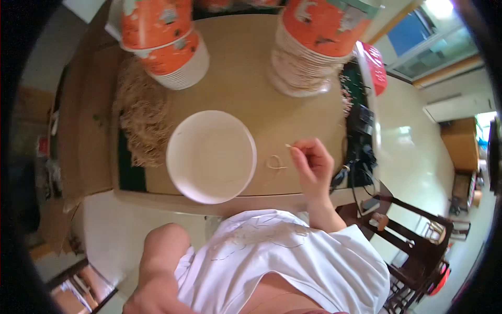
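Observation:
My right hand (315, 162) is over the table, right of a white round bowl (212, 157), its thumb and forefinger pinched on the end of a thin pale string. A small loop of tan string (275, 163) lies on the tabletop between the hand and the bowl; whether it joins the pinched piece I cannot tell. The bowl stands near the front edge with nothing visible in it. My left arm is bent back beside my body, and my left hand (151, 303) is at the lower edge, away from the table, its fingers mostly hidden.
A tangled heap of tan strings (146, 118) lies left of the bowl. Stacked orange-and-white paper tubs stand at the back left (164, 52) and back right (314, 47). Black cables (361, 152) run along the right edge. A cardboard box (86, 120) borders the left; a dark wooden chair (413, 235) stands lower right.

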A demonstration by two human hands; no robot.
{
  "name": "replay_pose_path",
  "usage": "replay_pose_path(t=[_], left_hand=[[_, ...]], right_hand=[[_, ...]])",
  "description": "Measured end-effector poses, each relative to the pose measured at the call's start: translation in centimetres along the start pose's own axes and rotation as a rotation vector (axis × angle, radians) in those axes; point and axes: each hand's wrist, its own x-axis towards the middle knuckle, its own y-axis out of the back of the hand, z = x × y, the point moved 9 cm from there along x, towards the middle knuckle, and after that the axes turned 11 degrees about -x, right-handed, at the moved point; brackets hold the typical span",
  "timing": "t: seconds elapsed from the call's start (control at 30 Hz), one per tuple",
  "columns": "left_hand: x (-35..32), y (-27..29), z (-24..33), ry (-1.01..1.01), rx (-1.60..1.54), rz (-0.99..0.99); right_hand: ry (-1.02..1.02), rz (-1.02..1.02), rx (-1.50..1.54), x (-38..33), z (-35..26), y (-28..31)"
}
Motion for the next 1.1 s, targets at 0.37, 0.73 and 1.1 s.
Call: replay_pose_path(t=[0.37, 0.73, 1.1], left_hand=[[-0.5, -1.6, 0.7, 0.132, 1.331, -0.133], [-12.6, 2.2, -4.1, 1.739, 0.666, -0.578], [-17.0, 8.1, -12.0, 1.318, 0.799, 0.596]], right_hand=[[-0.038, -0.027, 0.089, -0.6, 1.3, -0.7], [0.111, -0.133, -0.022, -2.5, -0.3, -2.3], [0.524, -0.163, -0.346, -3.9, -3.8, -3.6]])
